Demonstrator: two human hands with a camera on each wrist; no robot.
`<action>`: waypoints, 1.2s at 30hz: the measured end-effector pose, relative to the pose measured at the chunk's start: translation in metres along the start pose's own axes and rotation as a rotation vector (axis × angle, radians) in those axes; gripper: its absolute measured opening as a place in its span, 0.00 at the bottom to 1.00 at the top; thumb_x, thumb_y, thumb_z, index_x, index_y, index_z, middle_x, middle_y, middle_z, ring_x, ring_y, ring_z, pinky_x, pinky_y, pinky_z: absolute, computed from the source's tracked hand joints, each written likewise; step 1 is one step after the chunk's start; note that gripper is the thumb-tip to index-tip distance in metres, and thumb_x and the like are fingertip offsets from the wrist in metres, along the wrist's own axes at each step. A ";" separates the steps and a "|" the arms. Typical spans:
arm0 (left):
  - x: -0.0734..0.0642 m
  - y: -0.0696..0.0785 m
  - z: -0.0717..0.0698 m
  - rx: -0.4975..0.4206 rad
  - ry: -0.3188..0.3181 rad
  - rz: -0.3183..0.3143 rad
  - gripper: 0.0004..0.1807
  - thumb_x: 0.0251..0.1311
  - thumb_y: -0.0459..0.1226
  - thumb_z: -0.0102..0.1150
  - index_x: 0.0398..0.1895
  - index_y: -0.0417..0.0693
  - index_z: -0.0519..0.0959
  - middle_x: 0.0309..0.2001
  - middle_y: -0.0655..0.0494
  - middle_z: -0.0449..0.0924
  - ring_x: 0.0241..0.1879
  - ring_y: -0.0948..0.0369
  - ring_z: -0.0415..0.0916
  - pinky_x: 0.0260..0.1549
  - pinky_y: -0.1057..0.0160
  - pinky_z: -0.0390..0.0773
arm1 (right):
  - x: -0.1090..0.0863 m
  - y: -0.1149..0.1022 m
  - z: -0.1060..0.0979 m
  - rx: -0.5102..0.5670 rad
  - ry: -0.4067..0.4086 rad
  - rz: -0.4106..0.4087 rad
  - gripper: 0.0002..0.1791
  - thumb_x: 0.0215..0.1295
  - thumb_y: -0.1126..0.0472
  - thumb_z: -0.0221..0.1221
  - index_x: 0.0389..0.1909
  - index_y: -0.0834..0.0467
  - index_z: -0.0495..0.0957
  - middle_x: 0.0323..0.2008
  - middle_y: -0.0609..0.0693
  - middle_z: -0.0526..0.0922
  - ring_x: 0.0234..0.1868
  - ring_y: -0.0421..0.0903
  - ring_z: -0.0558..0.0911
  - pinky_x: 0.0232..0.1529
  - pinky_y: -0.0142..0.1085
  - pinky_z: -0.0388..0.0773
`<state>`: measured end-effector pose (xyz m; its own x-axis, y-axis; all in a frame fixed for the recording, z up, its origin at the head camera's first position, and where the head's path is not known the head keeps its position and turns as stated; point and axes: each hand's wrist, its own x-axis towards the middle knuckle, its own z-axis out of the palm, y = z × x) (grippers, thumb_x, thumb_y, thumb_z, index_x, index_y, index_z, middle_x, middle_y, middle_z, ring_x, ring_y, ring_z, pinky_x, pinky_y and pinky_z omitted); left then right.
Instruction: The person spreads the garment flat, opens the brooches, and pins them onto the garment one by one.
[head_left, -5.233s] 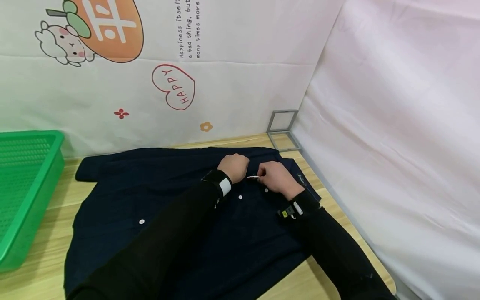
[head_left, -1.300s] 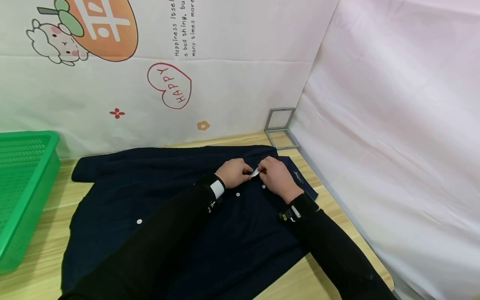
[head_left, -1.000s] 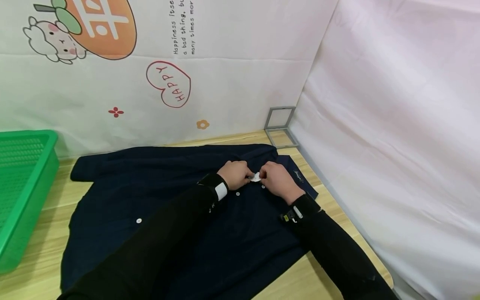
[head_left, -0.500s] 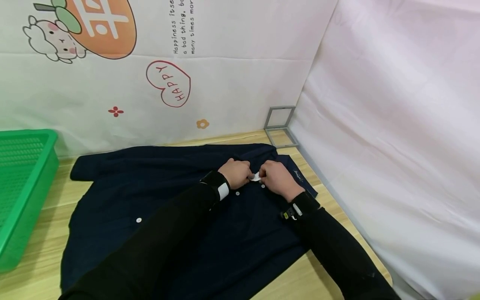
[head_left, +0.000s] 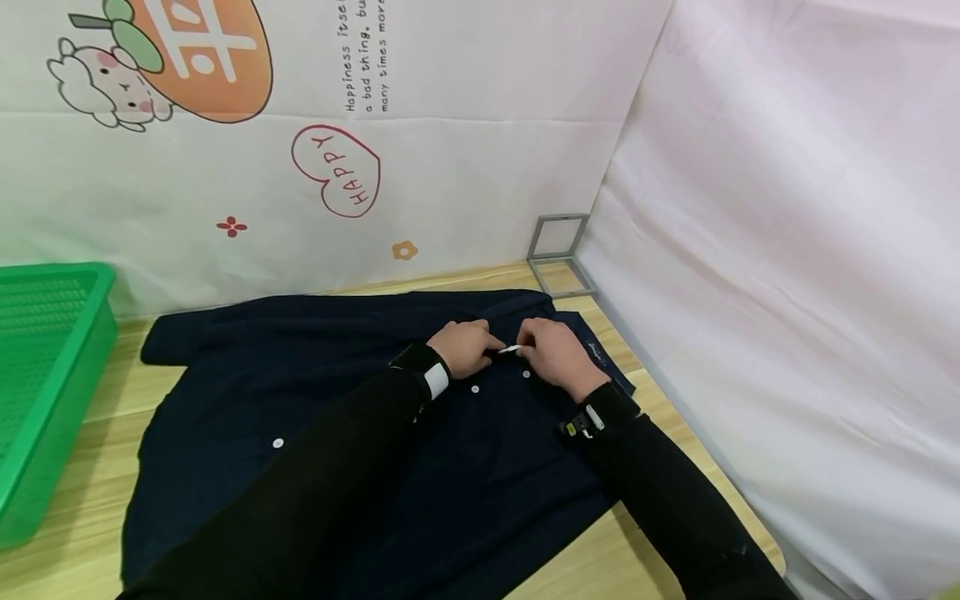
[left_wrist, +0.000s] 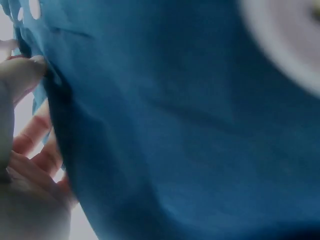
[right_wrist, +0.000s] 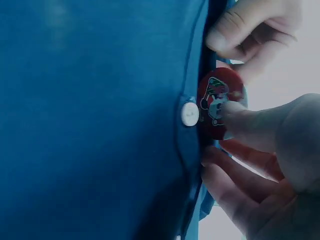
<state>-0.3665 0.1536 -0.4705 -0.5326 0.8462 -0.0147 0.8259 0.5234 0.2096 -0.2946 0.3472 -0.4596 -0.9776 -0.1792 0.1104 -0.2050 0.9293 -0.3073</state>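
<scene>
A navy shirt [head_left: 225, 400] with white buttons lies spread over the table. My right hand [head_left: 558, 354] pinches a round red badge [right_wrist: 210, 92] with a cartoon figure on it, thumb over its face and fingers behind. The badge sits at the shirt's front edge, beside a white button [right_wrist: 190, 114]. From the head view it appears as a thin pale strip. My left hand [head_left: 461, 348] is just left of the badge, index finger reaching toward it. In the left wrist view its thumb [left_wrist: 25, 75] and fingers grip the shirt's edge from both sides.
A green plastic basket [head_left: 105, 333] stands at the left of the wooden table [head_left: 570, 567]. A grey square frame [head_left: 562, 292] sits in the back right corner. White printed cloth [head_left: 465, 183] hangs behind, and plain white cloth [head_left: 787, 250] on the right.
The badge has tilted from a broad white patch to a thin strip in the head view. My left hand has shifted slightly left, its index finger straighter. The right hand has barely moved.
</scene>
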 end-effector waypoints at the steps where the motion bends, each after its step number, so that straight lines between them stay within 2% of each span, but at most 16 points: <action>1: 0.000 -0.001 0.001 -0.008 0.005 -0.007 0.21 0.69 0.42 0.61 0.64 0.65 0.78 0.38 0.61 0.72 0.32 0.61 0.67 0.32 0.62 0.66 | 0.001 -0.001 0.000 0.014 0.007 0.012 0.05 0.68 0.62 0.64 0.33 0.53 0.78 0.30 0.45 0.77 0.27 0.43 0.75 0.33 0.40 0.74; 6: 0.001 -0.003 0.008 -0.049 0.016 -0.043 0.23 0.69 0.44 0.61 0.67 0.63 0.76 0.41 0.58 0.72 0.32 0.60 0.69 0.32 0.60 0.68 | 0.005 -0.004 -0.002 0.042 -0.009 0.023 0.05 0.70 0.61 0.62 0.34 0.51 0.76 0.28 0.44 0.78 0.25 0.43 0.75 0.31 0.40 0.72; 9: 0.003 0.001 0.005 -0.101 0.000 -0.075 0.23 0.71 0.45 0.59 0.67 0.61 0.75 0.45 0.57 0.74 0.36 0.60 0.69 0.34 0.59 0.68 | 0.005 -0.004 -0.003 0.039 -0.024 0.012 0.05 0.69 0.62 0.63 0.34 0.52 0.77 0.28 0.44 0.78 0.25 0.43 0.75 0.32 0.40 0.73; 13: 0.002 0.006 -0.002 -0.130 -0.004 -0.092 0.20 0.72 0.46 0.57 0.65 0.62 0.77 0.45 0.59 0.75 0.36 0.60 0.68 0.33 0.60 0.66 | 0.005 -0.006 -0.006 0.040 -0.032 0.010 0.04 0.68 0.63 0.64 0.33 0.53 0.79 0.28 0.44 0.79 0.25 0.42 0.76 0.32 0.40 0.74; 18: -0.001 0.012 -0.010 -0.091 -0.006 -0.084 0.17 0.71 0.45 0.57 0.61 0.63 0.80 0.43 0.61 0.74 0.35 0.63 0.69 0.33 0.60 0.66 | 0.005 -0.008 -0.009 0.048 -0.027 0.019 0.03 0.67 0.63 0.65 0.33 0.54 0.81 0.28 0.44 0.80 0.26 0.42 0.77 0.33 0.40 0.75; 25: 0.000 0.013 -0.009 -0.038 0.021 -0.025 0.14 0.71 0.42 0.59 0.56 0.62 0.85 0.39 0.60 0.70 0.35 0.62 0.68 0.33 0.61 0.69 | 0.006 -0.008 -0.008 0.028 -0.055 0.033 0.03 0.65 0.63 0.66 0.32 0.53 0.82 0.29 0.44 0.80 0.27 0.42 0.78 0.35 0.40 0.76; 30: 0.002 0.009 -0.004 -0.073 0.063 -0.012 0.14 0.70 0.39 0.60 0.55 0.59 0.85 0.41 0.59 0.73 0.36 0.63 0.71 0.35 0.64 0.73 | 0.006 -0.007 -0.007 0.009 -0.075 0.039 0.04 0.65 0.61 0.67 0.31 0.52 0.82 0.29 0.43 0.80 0.27 0.42 0.77 0.35 0.40 0.76; 36: 0.001 0.008 -0.002 -0.115 0.079 -0.026 0.15 0.71 0.39 0.59 0.57 0.59 0.84 0.41 0.58 0.77 0.35 0.62 0.72 0.34 0.63 0.74 | 0.005 -0.006 -0.008 0.014 -0.077 0.036 0.07 0.66 0.61 0.66 0.30 0.50 0.79 0.28 0.43 0.79 0.26 0.42 0.76 0.34 0.41 0.75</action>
<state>-0.3611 0.1585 -0.4671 -0.5704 0.8196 0.0544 0.7872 0.5265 0.3210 -0.2979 0.3429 -0.4495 -0.9850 -0.1709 0.0258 -0.1700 0.9310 -0.3232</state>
